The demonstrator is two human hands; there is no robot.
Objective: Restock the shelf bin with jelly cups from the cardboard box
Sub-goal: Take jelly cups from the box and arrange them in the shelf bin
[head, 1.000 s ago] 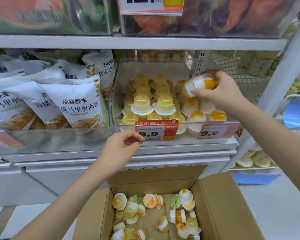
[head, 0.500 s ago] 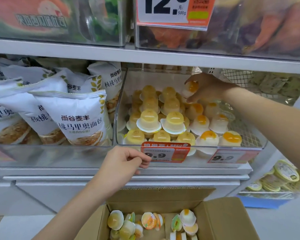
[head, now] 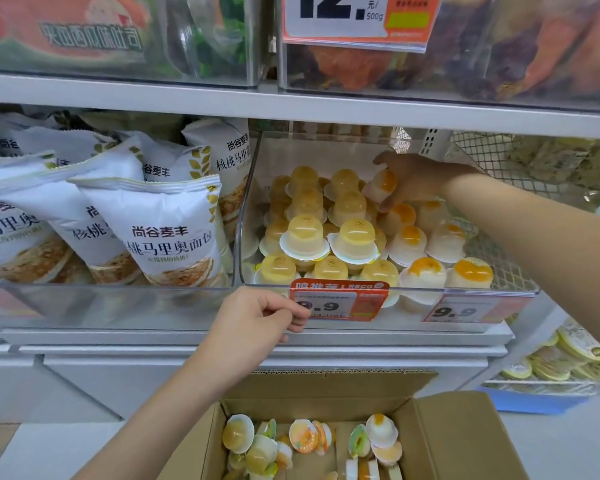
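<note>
Right hand reaches deep into the clear shelf bin, fingers curled round a white jelly cup with an orange centre, held tilted against the top of the rear stack of cups. Left hand loosely closed at the bin's front lip, fingertips touching the left edge of the red price tag, holding no cup. Below the left fingers, the open cardboard box holds loose cups.
</note>
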